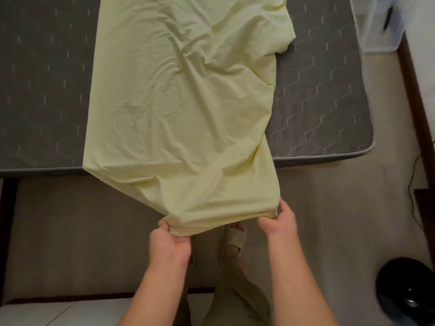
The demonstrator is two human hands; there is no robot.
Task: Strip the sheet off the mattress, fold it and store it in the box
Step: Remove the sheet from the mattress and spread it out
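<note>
The gray mattress (317,95) has the long yellow sheet (183,109) lying down its middle and hanging off the near edge, where the left hand (170,243) and right hand (281,223) each pinch a corner tight, and a clear box (376,27) sits far right.

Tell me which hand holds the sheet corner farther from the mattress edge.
The left hand: its corner of the sheet hangs lower, farther from the mattress, than the one the right hand holds.

sheet (183,109) runs off the top edge, hides the mattress (47,90) middle, and the box (381,27) is cropped too
</note>
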